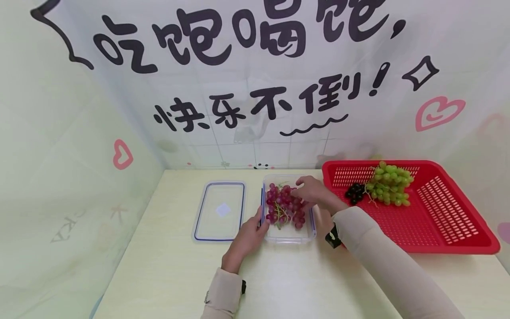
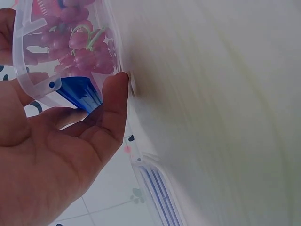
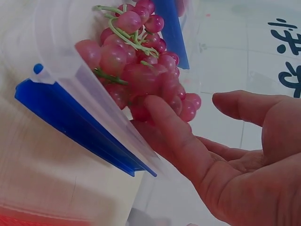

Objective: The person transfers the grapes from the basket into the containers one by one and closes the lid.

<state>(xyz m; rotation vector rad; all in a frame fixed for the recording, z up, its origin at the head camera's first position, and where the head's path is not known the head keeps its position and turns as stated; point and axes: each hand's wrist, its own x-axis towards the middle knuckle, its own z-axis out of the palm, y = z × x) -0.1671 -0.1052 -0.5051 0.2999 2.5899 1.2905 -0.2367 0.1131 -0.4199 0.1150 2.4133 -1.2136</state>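
A clear plastic food container with blue side latches sits on the table, and red grapes on green stems lie in it. My left hand grips the container's left side. In the left wrist view that hand has its fingers beside the blue latch, low at the outer wall. From the right, my right hand reaches over the rim. Its fingers press against the grapes, while the thumb stands apart from them.
Left of the container lies a clear lid with a blue seal. A red plastic basket stands at the right, holding green grapes and a small bunch of black grapes. Behind the table hangs a printed white cloth.
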